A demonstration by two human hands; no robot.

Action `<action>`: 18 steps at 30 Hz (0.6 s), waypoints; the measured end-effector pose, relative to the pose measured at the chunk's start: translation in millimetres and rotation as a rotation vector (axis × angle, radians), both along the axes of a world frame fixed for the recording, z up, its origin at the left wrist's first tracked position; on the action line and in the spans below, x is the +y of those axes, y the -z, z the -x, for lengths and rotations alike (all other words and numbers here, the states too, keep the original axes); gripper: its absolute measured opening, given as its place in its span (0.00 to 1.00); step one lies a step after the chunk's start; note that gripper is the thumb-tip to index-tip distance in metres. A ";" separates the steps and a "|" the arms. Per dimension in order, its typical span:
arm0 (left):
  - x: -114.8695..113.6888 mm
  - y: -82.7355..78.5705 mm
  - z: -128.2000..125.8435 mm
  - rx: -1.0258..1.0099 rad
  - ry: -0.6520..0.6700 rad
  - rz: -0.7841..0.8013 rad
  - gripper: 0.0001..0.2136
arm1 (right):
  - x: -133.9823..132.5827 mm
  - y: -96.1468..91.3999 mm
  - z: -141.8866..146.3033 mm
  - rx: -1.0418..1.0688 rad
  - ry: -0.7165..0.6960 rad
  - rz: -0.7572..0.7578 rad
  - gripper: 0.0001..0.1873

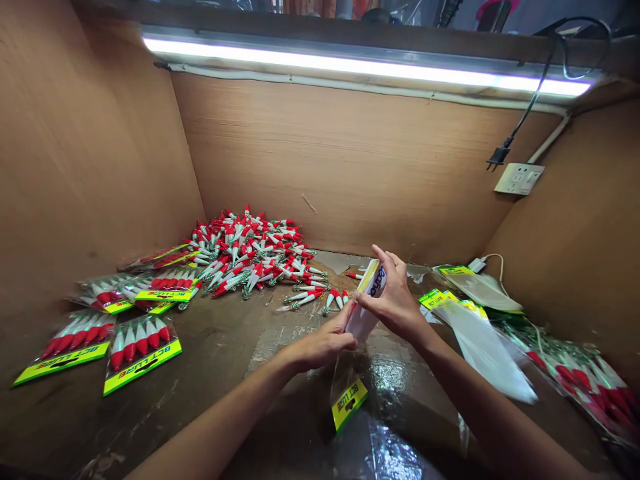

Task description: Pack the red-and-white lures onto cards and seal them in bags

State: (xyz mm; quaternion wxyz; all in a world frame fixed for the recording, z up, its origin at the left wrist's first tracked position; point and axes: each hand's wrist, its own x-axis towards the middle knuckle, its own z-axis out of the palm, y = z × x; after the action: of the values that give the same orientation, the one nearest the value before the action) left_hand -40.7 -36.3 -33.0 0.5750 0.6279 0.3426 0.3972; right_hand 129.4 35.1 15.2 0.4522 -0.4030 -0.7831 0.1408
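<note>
My left hand pinches the lower left side of a white packet with blue lettering and a yellow edge. On its upper right, my right hand grips the same packet, thumb in front and fingers behind. A bit of red shows by the left fingertips; I cannot make out what it is. Below the left hand is a clear bag with a yellow BCT LURE header; whether that hand touches it is hidden. Just beyond the hands lie a few loose red-and-white fishing lures.
A heap of lures stands at the back left. Filled lure packs lie at the left. To the right are header bags and a clear bag of lures. A plug dangles near the wall socket.
</note>
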 end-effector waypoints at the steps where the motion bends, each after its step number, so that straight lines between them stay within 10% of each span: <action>1: 0.4 0.1 0.1 -0.013 -0.011 -0.007 0.43 | -0.8 -0.2 0.3 0.004 0.002 -0.004 0.48; 10: 2.0 3.1 -7.0 -0.142 -0.030 0.022 0.10 | -22.0 -14.1 -0.5 -0.080 -0.454 -0.079 0.46; 18: 0.5 -3.0 -5.8 -0.071 -0.083 -0.077 0.20 | -41.3 -17.5 4.6 0.048 -0.516 -0.121 0.30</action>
State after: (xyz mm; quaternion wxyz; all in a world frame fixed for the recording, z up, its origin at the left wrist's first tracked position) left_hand -34.9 -35.8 -30.0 0.5453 0.6203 0.3320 0.4557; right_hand 124.7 -6.3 32.8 0.4428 -0.1589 -0.8561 0.2140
